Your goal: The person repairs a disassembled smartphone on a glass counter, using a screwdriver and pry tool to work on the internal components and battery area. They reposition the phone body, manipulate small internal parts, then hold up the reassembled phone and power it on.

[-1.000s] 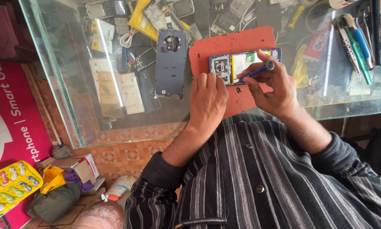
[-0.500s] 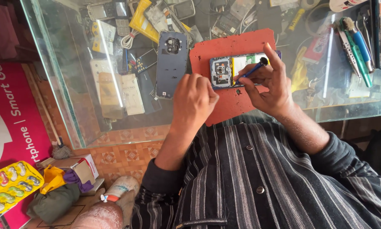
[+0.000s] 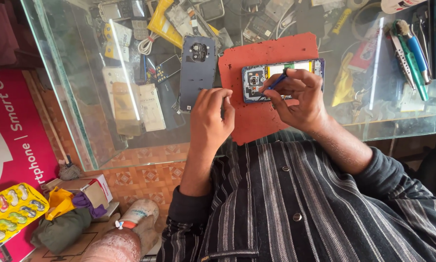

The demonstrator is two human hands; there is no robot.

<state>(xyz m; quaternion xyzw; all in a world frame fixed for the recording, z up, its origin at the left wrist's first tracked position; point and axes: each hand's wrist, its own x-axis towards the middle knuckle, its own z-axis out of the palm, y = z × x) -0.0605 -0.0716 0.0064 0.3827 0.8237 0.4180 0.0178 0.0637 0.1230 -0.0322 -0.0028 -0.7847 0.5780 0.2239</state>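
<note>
Over opened phone (image 3: 281,77), hands (image 3: 295,94) curled.

Bright, even daylight throughout. Long white glare streaks across glass table (image 3: 82,121), one left, one right, washing out items beneath. Soft shadows only, under hands (image 3: 257,106). Centre sharp; slight blur and wide-angle stretch toward edges. Dim at far right edge and top left corner.

Opened phone (image 3: 257,80), innards up, flat on red mat (image 3: 257,121).
</note>
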